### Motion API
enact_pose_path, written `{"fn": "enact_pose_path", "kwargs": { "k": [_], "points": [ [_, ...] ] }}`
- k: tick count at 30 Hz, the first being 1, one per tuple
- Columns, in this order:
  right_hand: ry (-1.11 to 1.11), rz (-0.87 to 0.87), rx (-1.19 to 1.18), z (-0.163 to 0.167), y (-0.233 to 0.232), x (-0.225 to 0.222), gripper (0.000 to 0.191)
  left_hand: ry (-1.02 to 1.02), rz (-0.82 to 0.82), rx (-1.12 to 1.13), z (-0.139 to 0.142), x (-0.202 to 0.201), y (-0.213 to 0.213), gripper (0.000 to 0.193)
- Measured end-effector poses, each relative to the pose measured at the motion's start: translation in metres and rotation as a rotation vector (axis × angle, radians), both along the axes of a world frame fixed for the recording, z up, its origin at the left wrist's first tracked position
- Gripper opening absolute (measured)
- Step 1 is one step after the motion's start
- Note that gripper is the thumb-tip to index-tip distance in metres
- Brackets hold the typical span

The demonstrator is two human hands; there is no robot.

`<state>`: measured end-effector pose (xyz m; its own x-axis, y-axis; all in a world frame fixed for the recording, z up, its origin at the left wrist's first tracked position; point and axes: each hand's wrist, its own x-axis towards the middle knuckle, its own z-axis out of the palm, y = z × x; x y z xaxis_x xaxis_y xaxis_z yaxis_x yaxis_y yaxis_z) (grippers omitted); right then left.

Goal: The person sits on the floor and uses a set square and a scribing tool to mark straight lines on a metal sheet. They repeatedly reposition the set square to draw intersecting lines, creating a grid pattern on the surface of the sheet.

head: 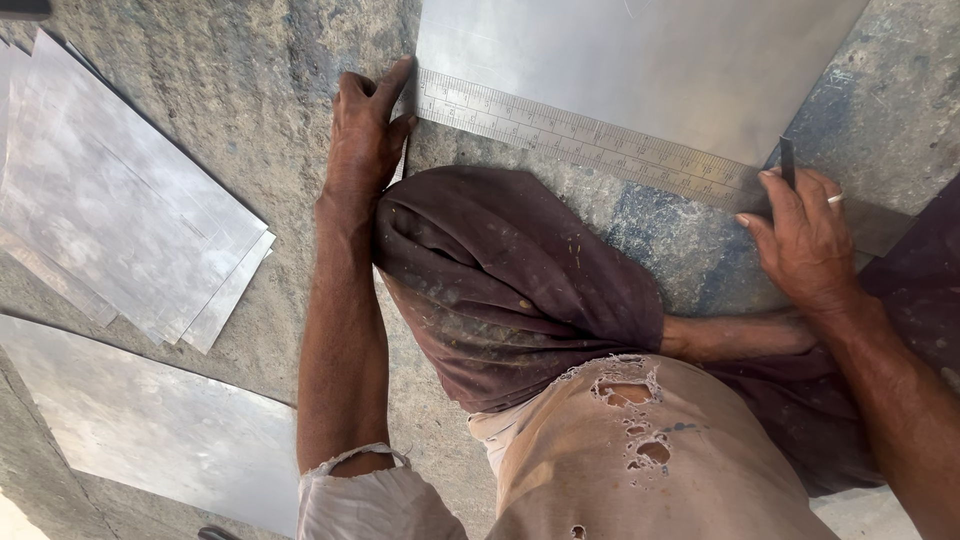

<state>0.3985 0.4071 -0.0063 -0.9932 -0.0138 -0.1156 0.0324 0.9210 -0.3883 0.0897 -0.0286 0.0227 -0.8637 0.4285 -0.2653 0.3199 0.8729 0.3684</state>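
Over on the left a stack of cut metal sheets (120, 190) lies fanned on the rough concrete floor (250, 80), and below it a larger single sheet (150, 420) rests flat, well apart from the hands. The person crouches over the work, a dark maroon cloth (500, 280) bunched over the knee. The left hand (365, 135) rests palm down on the floor, fingers held together and stretched forward, their tips touching the near end of a long steel ruler (580, 135) at the corner of the big metal sheet (640, 60). That ruler lies flat along the sheet's lower edge, slanting down toward the right (its markings face up). At its far end the right hand (805, 235) presses down with fingers bent and close together, pinching a thin dark scribing tool (787, 160) upright against the sheet's edge; a ring shows on one finger.
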Motion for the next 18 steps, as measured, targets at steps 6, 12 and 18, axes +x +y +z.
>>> {"fn": "enact_pose_path", "kwargs": {
  "k": [6,12,18],
  "points": [
    [0.011,0.044,-0.013,-0.001,0.004,0.0,0.063,-0.027,0.0,-0.013,0.001,0.0,0.002,0.063],
    [0.024,0.059,-0.043,0.002,0.004,-0.004,0.061,0.002,-0.034,-0.001,0.004,0.001,0.0,0.065],
    [0.012,0.009,-0.098,0.007,0.006,-0.007,0.06,-0.027,-0.071,-0.002,0.014,0.002,0.004,0.062]
  ]
}}
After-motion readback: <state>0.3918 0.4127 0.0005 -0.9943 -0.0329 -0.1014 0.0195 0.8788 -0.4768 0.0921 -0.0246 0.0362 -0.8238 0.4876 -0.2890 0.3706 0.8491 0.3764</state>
